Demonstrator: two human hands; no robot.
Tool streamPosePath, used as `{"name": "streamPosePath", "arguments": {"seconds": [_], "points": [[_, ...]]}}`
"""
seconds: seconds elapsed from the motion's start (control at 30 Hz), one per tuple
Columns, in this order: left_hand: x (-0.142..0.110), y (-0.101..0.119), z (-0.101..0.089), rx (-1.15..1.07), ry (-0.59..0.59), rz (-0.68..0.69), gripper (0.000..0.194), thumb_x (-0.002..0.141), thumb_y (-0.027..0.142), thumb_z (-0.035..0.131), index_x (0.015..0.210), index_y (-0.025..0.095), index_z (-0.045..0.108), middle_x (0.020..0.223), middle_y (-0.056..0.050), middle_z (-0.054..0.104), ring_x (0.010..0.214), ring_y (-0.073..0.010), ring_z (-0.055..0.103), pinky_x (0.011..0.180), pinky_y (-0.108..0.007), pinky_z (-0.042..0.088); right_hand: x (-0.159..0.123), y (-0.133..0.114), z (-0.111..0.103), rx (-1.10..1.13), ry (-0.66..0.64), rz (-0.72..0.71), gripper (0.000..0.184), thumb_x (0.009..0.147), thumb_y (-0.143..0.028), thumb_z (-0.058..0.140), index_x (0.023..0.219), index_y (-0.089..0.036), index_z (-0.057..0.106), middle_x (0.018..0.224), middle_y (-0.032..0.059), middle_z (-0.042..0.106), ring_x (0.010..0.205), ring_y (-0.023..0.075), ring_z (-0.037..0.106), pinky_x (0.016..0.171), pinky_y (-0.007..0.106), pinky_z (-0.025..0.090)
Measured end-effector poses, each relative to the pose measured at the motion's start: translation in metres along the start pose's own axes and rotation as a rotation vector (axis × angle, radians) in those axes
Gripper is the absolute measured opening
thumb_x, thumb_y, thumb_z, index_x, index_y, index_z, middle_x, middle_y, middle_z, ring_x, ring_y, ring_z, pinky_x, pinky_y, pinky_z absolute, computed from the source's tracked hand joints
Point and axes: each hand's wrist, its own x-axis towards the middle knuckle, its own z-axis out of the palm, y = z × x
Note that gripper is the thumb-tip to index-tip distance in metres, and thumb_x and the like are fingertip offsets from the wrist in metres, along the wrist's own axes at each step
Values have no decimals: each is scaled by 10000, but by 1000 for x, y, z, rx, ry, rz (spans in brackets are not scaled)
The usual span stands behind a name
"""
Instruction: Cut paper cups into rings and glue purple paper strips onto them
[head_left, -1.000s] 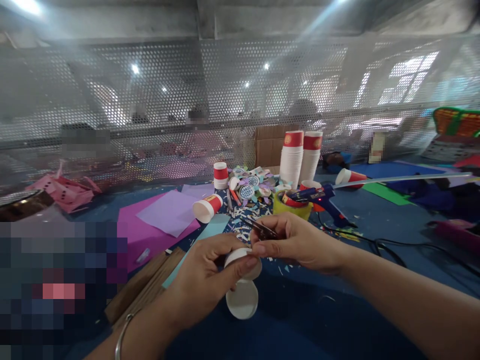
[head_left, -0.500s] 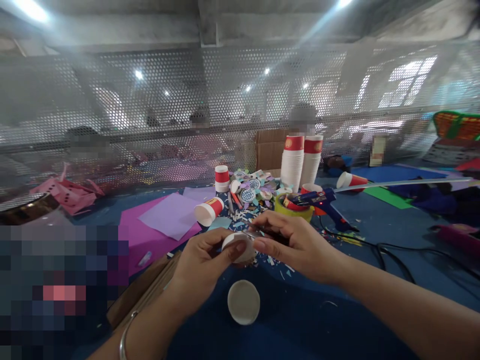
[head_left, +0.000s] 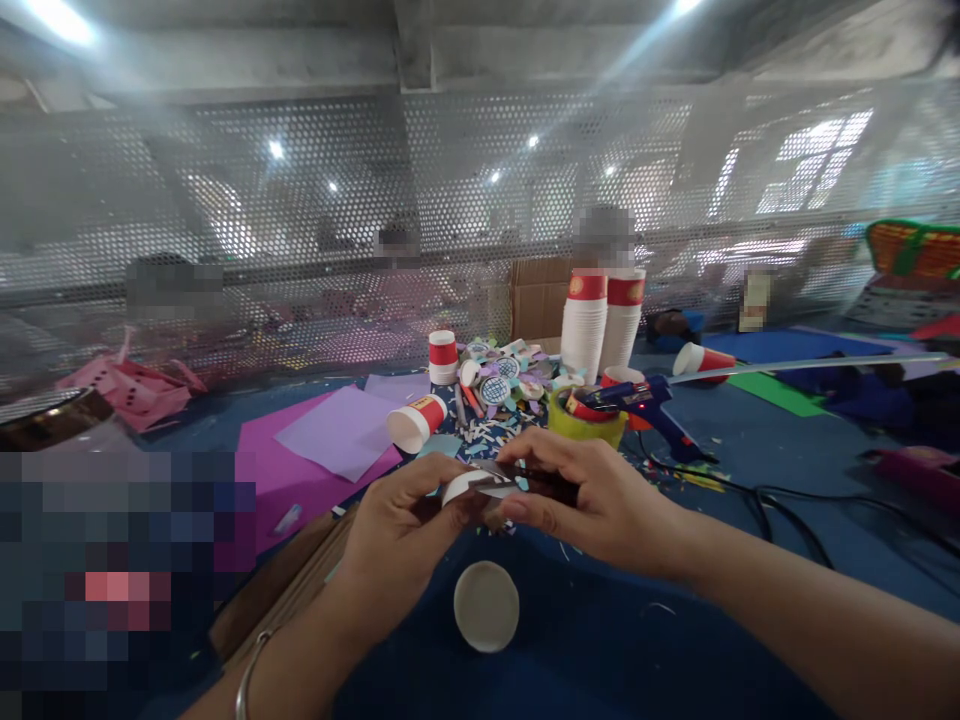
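Between thumb and fingers, my left hand [head_left: 412,525] pinches a small white paper cup base [head_left: 459,487], tilted so that its curved rim shows. Closed around dark-handled scissors, my right hand [head_left: 581,490] keeps the metal blades [head_left: 495,484] against the paper piece. The handles are mostly hidden behind its fingers. Just below the hands a round, off-white paper disc [head_left: 487,606] lies flat on the dark blue tabletop [head_left: 600,630]. Small paper scraps [head_left: 491,432] are scattered beyond my fingers.
Two tall stacks of paper cups [head_left: 584,335] stand behind a heap of paper cutouts [head_left: 506,380]. A tipped cup [head_left: 417,422] lies near purple sheets [head_left: 334,435]. A blue glue gun [head_left: 652,405] rests on tape rolls [head_left: 577,425], its cable [head_left: 772,500] trailing right. A mesh partition [head_left: 337,210] stands behind.
The paper piece has turned from showing its flat face to a more edge-on tilt, and the scissor blades now lie further across it. The disc below stays put.
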Motion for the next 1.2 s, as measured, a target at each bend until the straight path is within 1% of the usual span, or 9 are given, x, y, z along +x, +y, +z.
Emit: {"name": "streamPosePath", "arguments": {"seconds": [0.1,0.23,0.47,0.7,0.87,1.07,1.2], "points": [[0,0,-1,18,-15,22,94,836,259,640,795,207,707,771,-15,680,730,-144,603,675,-265,481,0,0,0,-36,3,-18,291,912,-433,576,1059,-182,584,748,1,578,572,108,453,508,249,341],[0,-1,-2,69,-27,35,104,842,263,624,808,198,698,758,-17,660,714,-148,581,661,-281,460,0,-1,-1,-45,2,-45,281,913,-427,578,1035,-175,597,782,12,582,583,105,461,516,248,351],[0,2,-2,106,-48,45,110,852,245,595,804,204,686,744,-8,636,705,-148,558,653,-285,437,-1,-1,-2,-60,1,-65,270,920,-434,567,1004,-179,604,717,-12,548,556,96,433,501,238,341],[-3,5,-3,119,-71,34,127,862,273,585,790,217,674,720,-5,619,692,-158,543,649,-294,429,-1,0,-3,-99,-6,-88,268,925,-438,556,993,-184,608,744,4,581,575,103,460,524,247,360],[-2,8,-2,111,-67,50,128,848,250,588,756,211,667,689,5,602,669,-148,535,631,-278,423,-2,-2,-5,-104,-6,-108,259,924,-426,562,980,-179,613,729,-1,576,571,102,456,523,241,359],[0,7,-3,144,-58,80,118,841,198,584,766,223,672,698,12,617,672,-139,545,629,-266,421,-2,-1,-5,-126,6,-121,237,925,-407,568,962,-180,625,716,-4,578,583,105,477,542,242,368],[-1,7,-4,144,-56,62,122,853,225,595,752,224,664,690,13,607,664,-138,529,619,-267,413,-1,0,-5,-127,27,-135,232,925,-401,566,962,-182,633,742,14,609,608,116,506,559,253,387]]}}
